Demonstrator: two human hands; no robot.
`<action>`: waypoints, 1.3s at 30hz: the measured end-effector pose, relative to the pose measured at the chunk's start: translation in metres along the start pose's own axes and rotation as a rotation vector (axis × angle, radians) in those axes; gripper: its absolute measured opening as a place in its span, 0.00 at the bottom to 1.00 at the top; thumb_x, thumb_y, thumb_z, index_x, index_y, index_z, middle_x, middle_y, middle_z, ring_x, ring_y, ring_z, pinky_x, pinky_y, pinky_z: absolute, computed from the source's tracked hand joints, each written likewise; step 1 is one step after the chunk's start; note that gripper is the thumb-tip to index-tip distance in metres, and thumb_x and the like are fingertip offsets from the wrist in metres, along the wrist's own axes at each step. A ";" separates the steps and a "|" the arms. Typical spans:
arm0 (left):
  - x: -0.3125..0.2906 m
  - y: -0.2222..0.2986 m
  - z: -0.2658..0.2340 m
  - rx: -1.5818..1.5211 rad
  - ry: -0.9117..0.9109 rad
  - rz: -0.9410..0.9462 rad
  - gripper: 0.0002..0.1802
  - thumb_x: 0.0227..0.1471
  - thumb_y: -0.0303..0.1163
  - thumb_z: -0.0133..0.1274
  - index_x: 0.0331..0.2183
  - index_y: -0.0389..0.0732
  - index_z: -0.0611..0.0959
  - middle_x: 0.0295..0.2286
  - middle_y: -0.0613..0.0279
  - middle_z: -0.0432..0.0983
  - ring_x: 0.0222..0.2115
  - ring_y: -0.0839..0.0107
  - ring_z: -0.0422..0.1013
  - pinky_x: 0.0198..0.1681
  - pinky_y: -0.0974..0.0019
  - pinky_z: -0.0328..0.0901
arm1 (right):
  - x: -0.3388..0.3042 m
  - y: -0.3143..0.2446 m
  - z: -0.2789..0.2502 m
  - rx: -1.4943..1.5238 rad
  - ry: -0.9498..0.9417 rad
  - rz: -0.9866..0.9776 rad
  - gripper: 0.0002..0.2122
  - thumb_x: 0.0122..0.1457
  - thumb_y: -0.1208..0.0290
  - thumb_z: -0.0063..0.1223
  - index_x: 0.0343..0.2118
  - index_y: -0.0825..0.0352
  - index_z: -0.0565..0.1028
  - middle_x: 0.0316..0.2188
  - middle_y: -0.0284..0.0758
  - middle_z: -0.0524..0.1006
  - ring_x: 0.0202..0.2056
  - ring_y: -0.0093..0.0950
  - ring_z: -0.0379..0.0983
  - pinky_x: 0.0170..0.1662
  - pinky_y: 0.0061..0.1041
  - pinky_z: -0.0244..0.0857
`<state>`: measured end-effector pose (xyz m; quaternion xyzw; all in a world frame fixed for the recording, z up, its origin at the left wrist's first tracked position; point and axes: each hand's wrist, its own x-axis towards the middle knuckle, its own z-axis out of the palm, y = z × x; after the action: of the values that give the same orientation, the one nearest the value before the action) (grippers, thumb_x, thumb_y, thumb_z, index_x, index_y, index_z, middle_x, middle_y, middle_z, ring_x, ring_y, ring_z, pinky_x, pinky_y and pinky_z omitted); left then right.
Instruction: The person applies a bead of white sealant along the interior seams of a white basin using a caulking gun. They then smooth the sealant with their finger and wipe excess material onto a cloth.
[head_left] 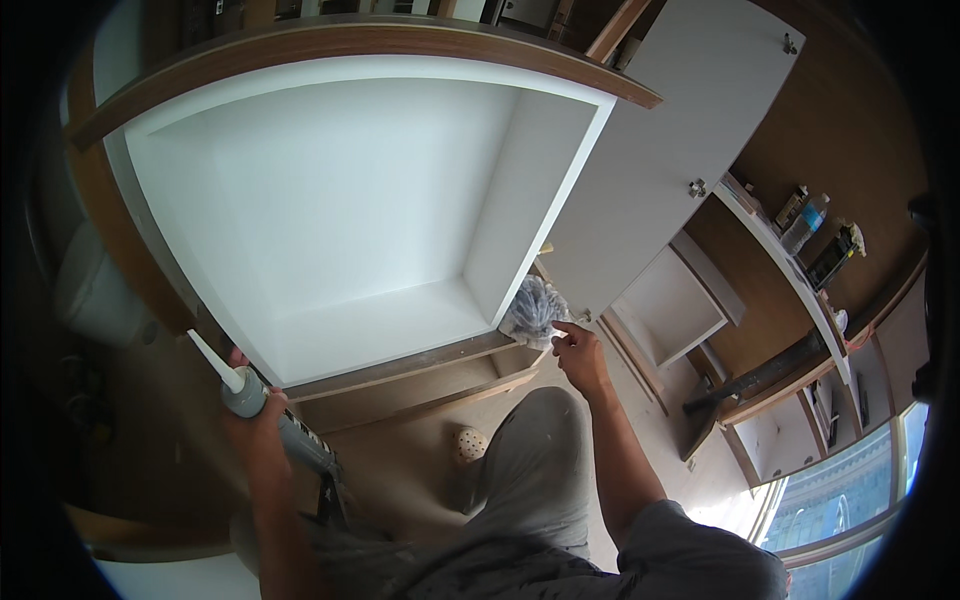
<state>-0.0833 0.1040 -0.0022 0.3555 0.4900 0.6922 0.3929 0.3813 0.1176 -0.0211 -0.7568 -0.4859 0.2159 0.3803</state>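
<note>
My left hand (262, 415) is wrapped round a caulking gun (305, 440) loaded with a grey sealant tube. Its long white nozzle (212, 357) points up and to the left, beside the lower left corner of a white open cabinet box (340, 200). My right hand (580, 358) hangs near the lower right corner of the box, fingers loosely bent and a little apart, with nothing visible in them. Just behind its fingertips lies a crumpled clear plastic bag (534, 308); I cannot tell whether they touch.
Brown wooden trim (360, 42) runs along the top of the box. A grey door panel (680, 120) stands at the right. Farther right, a shelf holds a water bottle (805, 222) and a spray bottle (838, 255). A perforated clog (469, 445) shows beside my knee (545, 430).
</note>
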 end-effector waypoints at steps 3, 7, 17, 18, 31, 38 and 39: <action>0.002 -0.002 0.000 0.013 0.016 0.021 0.42 0.44 0.15 0.55 0.64 0.41 0.74 0.56 0.62 0.72 0.39 0.75 0.71 0.47 0.67 0.69 | 0.017 0.043 -0.004 -0.125 0.083 -0.214 0.22 0.57 0.73 0.63 0.57 0.63 0.80 0.29 0.41 0.83 0.30 0.34 0.81 0.38 0.34 0.73; 0.002 -0.001 -0.006 -0.022 0.004 0.050 0.42 0.44 0.15 0.54 0.64 0.42 0.74 0.56 0.60 0.72 0.39 0.75 0.71 0.48 0.67 0.68 | 0.032 0.066 0.019 -0.200 0.099 -0.370 0.20 0.59 0.73 0.63 0.57 0.59 0.81 0.33 0.45 0.83 0.34 0.36 0.81 0.42 0.35 0.74; -0.007 -0.004 -0.027 -0.072 0.063 0.034 0.43 0.43 0.17 0.55 0.64 0.40 0.73 0.55 0.56 0.73 0.41 0.74 0.69 0.48 0.67 0.68 | 0.042 0.058 0.024 -0.056 0.168 -0.257 0.08 0.58 0.73 0.64 0.37 0.71 0.85 0.24 0.41 0.83 0.26 0.30 0.81 0.34 0.32 0.73; -0.007 -0.003 -0.026 -0.073 0.062 0.033 0.43 0.43 0.17 0.55 0.64 0.40 0.73 0.55 0.56 0.73 0.41 0.74 0.69 0.49 0.67 0.68 | 0.041 0.056 0.024 -0.018 0.151 -0.198 0.08 0.57 0.72 0.65 0.35 0.72 0.84 0.23 0.40 0.82 0.25 0.28 0.80 0.33 0.31 0.72; -0.005 -0.005 -0.032 -0.092 0.076 0.026 0.43 0.43 0.17 0.55 0.64 0.42 0.72 0.55 0.56 0.71 0.47 0.72 0.68 0.54 0.64 0.66 | 0.039 0.056 0.032 -0.097 0.262 -0.278 0.09 0.45 0.76 0.70 0.24 0.68 0.77 0.22 0.36 0.78 0.25 0.25 0.75 0.33 0.28 0.71; -0.006 -0.004 -0.031 -0.098 0.107 0.027 0.43 0.43 0.17 0.55 0.64 0.42 0.73 0.53 0.58 0.72 0.45 0.73 0.68 0.54 0.64 0.66 | 0.029 0.070 0.026 0.134 0.148 -0.283 0.12 0.47 0.82 0.64 0.35 0.67 0.75 0.31 0.31 0.78 0.33 0.23 0.77 0.41 0.25 0.73; -0.006 -0.004 -0.030 -0.099 0.107 0.028 0.43 0.43 0.17 0.55 0.63 0.42 0.73 0.53 0.58 0.72 0.45 0.73 0.68 0.54 0.64 0.66 | 0.030 0.072 0.026 0.179 0.139 -0.286 0.12 0.47 0.82 0.63 0.36 0.67 0.75 0.32 0.30 0.78 0.34 0.22 0.77 0.41 0.25 0.73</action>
<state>-0.1063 0.0870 -0.0145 0.3050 0.4704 0.7389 0.3737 0.4173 0.1365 -0.0923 -0.6563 -0.5398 0.1491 0.5057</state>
